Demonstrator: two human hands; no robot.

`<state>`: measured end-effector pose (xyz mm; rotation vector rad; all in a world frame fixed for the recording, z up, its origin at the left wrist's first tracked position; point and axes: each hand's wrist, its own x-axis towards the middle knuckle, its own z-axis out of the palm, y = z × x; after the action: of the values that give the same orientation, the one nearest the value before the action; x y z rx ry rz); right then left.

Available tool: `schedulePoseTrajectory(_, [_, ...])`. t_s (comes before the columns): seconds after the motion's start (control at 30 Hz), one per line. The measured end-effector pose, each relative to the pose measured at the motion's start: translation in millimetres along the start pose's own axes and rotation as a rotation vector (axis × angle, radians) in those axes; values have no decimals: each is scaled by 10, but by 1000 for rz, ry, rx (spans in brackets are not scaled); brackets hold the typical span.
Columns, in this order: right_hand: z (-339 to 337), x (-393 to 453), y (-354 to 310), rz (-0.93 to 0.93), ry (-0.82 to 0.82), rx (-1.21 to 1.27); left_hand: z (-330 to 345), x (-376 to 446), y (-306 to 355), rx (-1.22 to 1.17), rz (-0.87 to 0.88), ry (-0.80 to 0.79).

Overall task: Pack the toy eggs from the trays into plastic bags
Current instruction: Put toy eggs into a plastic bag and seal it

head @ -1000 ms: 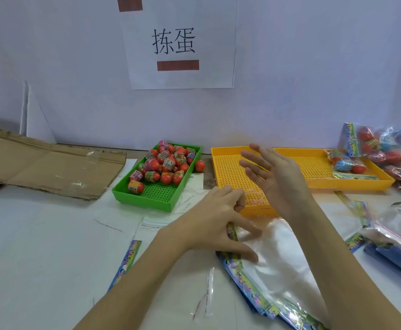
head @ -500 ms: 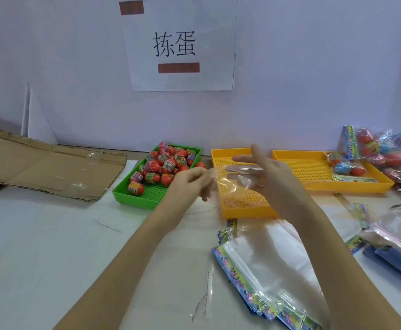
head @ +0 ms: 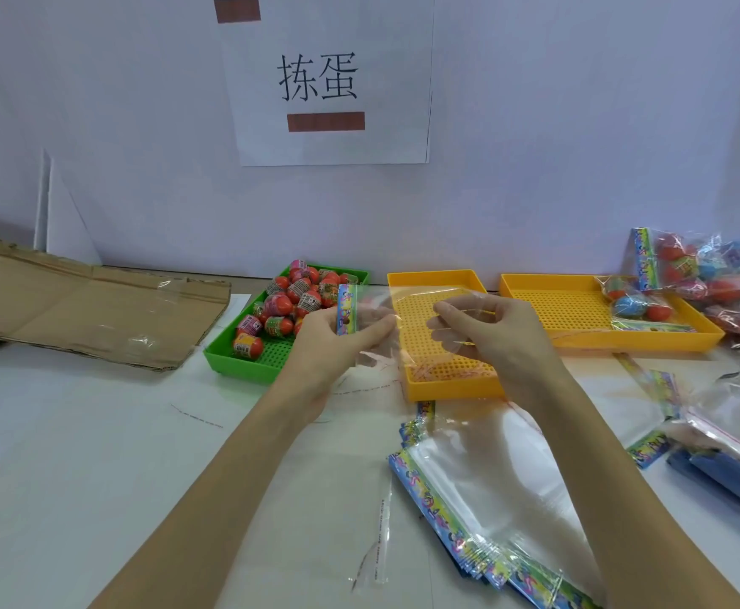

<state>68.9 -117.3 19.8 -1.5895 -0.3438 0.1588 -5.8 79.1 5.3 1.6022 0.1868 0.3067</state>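
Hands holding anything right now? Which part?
Yes, both grip one empty clear plastic bag above the trays. The left hand pinches the end by its colourful header strip; the right hand pinches the opposite, clear end.

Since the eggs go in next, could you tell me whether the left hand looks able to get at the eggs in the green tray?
Probably yes: the left hand hovers beside the open-topped green tray, but it holds the bag with the right hand.

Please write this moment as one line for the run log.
step: opening bag | left hand: grips clear plastic bag | right hand: pinches it | toy eggs: in green tray
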Motion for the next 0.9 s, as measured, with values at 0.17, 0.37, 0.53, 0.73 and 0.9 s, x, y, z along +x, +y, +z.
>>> schedulePoseTrajectory(0.17, [-8,-4,-11,-4,12,-22,-27,-4,-9,-96,37,66])
schedulePoseTrajectory(0.37, [-4,-11,-20,16,15,-56,-29,22,-22,-98,19,85])
schedulePoseTrajectory(0.53, [-12,-7,-49,49,110,-46,-41,30,-45,-75,60,84])
schedulePoseTrajectory(0.73, [-19,-33,-129,210,-48,186,-30,23,-32,-90,22,93])
schedulePoseTrajectory(0.9, [-48,-14,-173,174,-193,138,-26,2,3,-112,4,94])
